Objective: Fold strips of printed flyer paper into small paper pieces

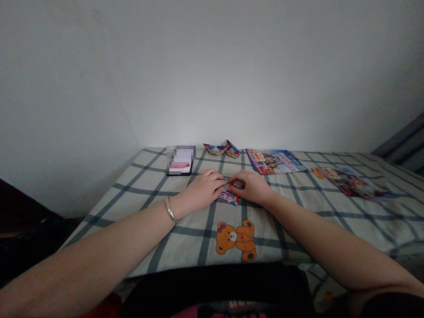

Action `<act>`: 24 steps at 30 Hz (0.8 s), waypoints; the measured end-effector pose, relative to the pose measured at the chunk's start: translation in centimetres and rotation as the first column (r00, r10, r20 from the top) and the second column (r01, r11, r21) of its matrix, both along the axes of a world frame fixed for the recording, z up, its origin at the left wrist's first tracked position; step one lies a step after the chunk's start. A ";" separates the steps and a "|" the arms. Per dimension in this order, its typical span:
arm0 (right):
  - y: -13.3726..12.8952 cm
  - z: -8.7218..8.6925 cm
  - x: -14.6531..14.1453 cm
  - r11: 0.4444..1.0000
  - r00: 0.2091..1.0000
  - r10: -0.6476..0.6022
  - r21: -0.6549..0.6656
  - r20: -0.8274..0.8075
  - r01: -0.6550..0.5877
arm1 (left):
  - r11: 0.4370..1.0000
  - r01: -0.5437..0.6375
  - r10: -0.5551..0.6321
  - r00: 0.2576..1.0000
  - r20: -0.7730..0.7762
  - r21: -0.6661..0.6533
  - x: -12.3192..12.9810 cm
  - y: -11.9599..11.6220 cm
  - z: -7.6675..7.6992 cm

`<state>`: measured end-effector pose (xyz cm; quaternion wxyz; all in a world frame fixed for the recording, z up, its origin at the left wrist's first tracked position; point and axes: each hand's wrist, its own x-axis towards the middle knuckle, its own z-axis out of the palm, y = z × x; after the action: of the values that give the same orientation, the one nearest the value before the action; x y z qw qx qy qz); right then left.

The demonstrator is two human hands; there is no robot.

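Note:
A small folded piece of colourful printed paper (229,197) lies on the checked cloth between my hands. My left hand (204,190), with a silver bangle at its wrist, has its fingers bent and pressed together at the paper's left edge. From the other side, my right hand (253,187) pinches the paper between thumb and fingers. Both hands hide much of the paper, so its full folded shape cannot be made out.
Against the wall lie folded paper boats (217,149). A phone (180,161) with a lit, partly blurred screen rests at the left. Two printed sheets, one nearer (276,161) and one farther right (356,182), lie flat. A teddy bear print (236,238) marks the cloth.

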<state>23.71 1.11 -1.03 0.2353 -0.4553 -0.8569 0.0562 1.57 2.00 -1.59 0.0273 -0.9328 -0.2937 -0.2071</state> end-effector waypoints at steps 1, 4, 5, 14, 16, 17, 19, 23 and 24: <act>0.0 0.0 0.1 1.000 1.000 0.009 -0.003 0.000 -0.009 | 1.000 -0.002 0.002 1.000 -0.001 0.005 0.0 0.0 0.0; 0.2 -0.1 0.2 1.000 1.000 0.028 0.008 0.011 -0.028 | 1.000 0.005 -0.005 1.000 -0.007 0.004 0.1 -0.1 0.0; 0.3 -0.1 0.2 0.999 0.999 0.038 0.020 0.018 -0.039 | 1.000 0.013 -0.013 1.000 -0.008 -0.003 0.1 0.0 0.1; 0.8 -0.3 0.3 0.995 0.998 0.051 0.081 0.037 -0.054 | 0.995 0.062 -0.058 0.997 0.052 -0.079 0.0 0.6 0.0; 0.9 -0.4 0.4 0.996 0.999 0.041 0.074 0.020 -0.042 | 0.992 0.081 -0.075 0.995 0.064 -0.094 -0.1 1.0 -0.3; 0.9 -0.4 0.4 0.997 0.999 0.039 0.069 0.014 -0.039 | 0.992 0.086 -0.080 0.995 0.066 -0.096 -0.2 1.1 -0.4; 1.0 -0.4 0.5 0.997 0.999 0.037 0.067 0.004 -0.037 | 0.992 0.084 -0.078 0.995 0.060 -0.089 -0.2 1.3 -0.5; 1.4 -0.3 0.6 0.997 0.999 0.037 0.073 -0.002 -0.037 | 0.998 0.045 -0.044 0.999 0.012 -0.048 -0.2 1.2 -0.5; 1.5 -0.3 0.6 0.996 0.999 0.041 0.075 0.000 -0.040 | 0.999 0.034 -0.034 0.999 0.006 -0.030 -0.1 1.0 -0.5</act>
<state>24.36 2.60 -1.35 0.2516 -0.4286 -0.8673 0.0289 1.46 3.04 -2.10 0.0087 -0.9373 -0.2812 -0.2056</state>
